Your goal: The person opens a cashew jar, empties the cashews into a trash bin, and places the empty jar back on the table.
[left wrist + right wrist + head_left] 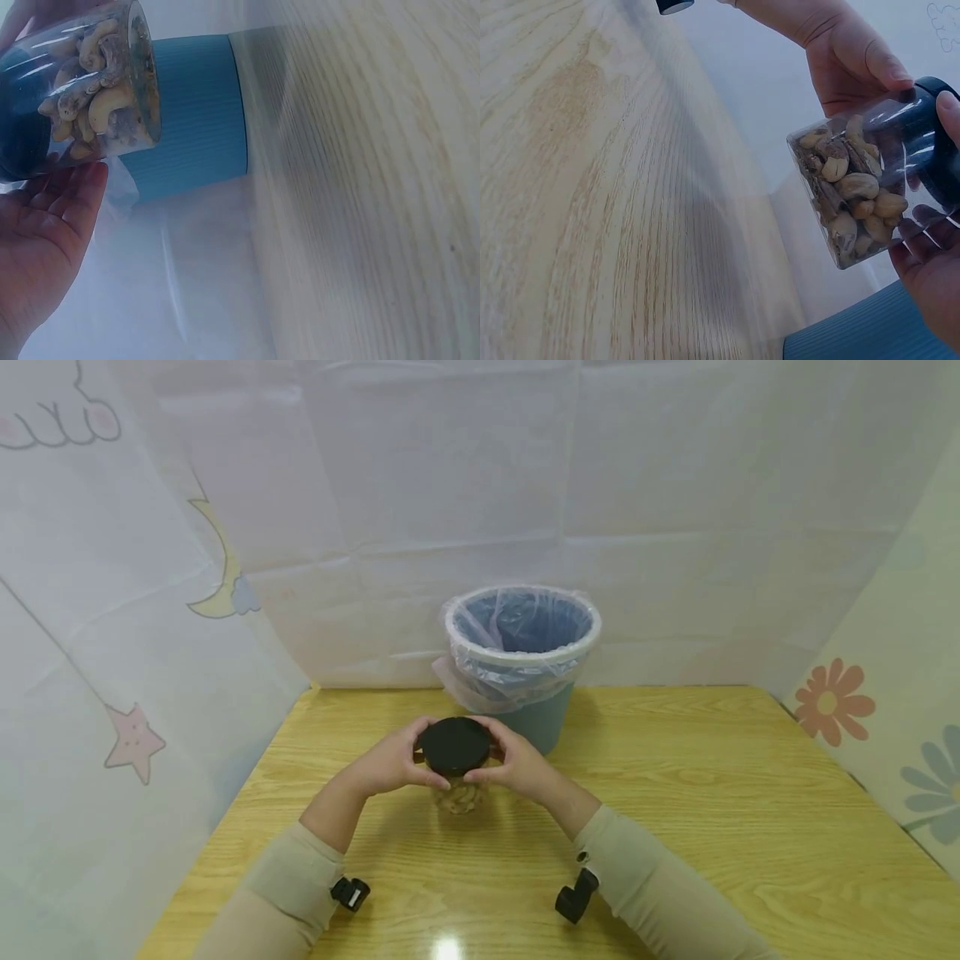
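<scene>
Both hands hold a clear jar of cashews between them, its black lid on top. In the head view the left hand grips the jar from the left, thumb in front. The right hand grips the opposite side, its thumb on the near face just below the lid. Through the clear wall, nuts in brown skins fill part of the jar, as the left wrist view shows. The jar's base is off the table in both wrist views. Parts of the fingers are hidden behind the jar.
Just behind the jar stands a blue trash bin lined with a clear plastic bag. Under everything is a wood-grain table. White sheets with printed drawings hang at the back and sides.
</scene>
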`<state>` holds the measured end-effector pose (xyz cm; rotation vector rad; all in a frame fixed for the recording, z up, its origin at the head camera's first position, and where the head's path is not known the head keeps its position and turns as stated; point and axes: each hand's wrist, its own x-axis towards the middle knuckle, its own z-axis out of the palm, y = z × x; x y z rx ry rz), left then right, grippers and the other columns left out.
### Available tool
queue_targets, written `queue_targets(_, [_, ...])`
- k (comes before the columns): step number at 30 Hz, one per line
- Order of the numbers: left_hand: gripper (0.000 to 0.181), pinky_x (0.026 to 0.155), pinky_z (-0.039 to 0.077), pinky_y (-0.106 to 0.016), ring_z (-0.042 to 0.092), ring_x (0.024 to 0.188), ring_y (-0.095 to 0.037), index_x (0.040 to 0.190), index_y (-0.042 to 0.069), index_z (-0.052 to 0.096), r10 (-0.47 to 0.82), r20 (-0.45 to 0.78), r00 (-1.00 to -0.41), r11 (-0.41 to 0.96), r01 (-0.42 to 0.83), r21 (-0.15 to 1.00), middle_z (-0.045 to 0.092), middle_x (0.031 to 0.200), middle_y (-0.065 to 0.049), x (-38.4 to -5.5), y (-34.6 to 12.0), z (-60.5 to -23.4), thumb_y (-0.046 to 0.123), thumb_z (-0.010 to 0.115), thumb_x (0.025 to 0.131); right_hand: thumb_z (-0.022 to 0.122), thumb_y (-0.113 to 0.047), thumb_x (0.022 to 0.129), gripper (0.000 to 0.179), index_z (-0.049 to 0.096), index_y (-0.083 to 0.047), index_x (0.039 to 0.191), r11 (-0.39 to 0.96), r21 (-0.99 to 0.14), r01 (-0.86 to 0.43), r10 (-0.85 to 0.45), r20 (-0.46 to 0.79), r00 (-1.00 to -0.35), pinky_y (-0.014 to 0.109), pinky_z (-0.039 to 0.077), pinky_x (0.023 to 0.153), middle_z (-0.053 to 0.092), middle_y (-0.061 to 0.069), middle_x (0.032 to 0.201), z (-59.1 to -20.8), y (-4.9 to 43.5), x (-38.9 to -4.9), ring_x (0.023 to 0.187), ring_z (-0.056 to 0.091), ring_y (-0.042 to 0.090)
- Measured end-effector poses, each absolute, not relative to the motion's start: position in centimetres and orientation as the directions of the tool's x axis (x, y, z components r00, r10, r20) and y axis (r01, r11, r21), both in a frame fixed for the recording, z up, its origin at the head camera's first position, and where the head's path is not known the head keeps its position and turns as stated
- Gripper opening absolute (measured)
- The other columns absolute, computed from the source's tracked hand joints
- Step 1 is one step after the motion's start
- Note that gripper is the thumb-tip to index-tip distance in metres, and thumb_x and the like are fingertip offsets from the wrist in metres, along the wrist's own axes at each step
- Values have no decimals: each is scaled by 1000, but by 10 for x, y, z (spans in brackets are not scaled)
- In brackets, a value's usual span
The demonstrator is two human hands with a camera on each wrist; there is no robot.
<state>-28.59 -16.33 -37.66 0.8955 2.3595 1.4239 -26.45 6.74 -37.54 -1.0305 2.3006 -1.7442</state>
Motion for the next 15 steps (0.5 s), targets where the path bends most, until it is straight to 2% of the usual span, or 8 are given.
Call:
queue_targets(5, [72,97,39,-45,46,116,-22,126,8,41,614,106,-782,319,368,873,50,123,-7,-274,-157,-364,15,82,67,76,-7,73,75,35,0,135,109,-872,-477,-547,348,-761,38,42,94,42,18,133,-384,73,-269,115,48,29])
queue_targets(11, [70,91,44,-40,50,112,-22,125,5,41,630,116,-768,318,391,864,50,121,-8,-260,-148,-346,15,81,68,78,-21,72,78,35,-4,135,42,-848,-528,-562,416,-714,32,44,92,44,15,130,-391,80,-272,113,50,23])
queue_targets(15, [69,90,45,-39,50,110,-22,124,5,42,642,129,-756,301,403,864,50,120,-8,-258,-145,-342,14,81,68,79,-18,72,81,32,-3,137,23,-868,-497,-567,398,-721,32,42,95,42,14,131,-388,82,-270,116,47,24])
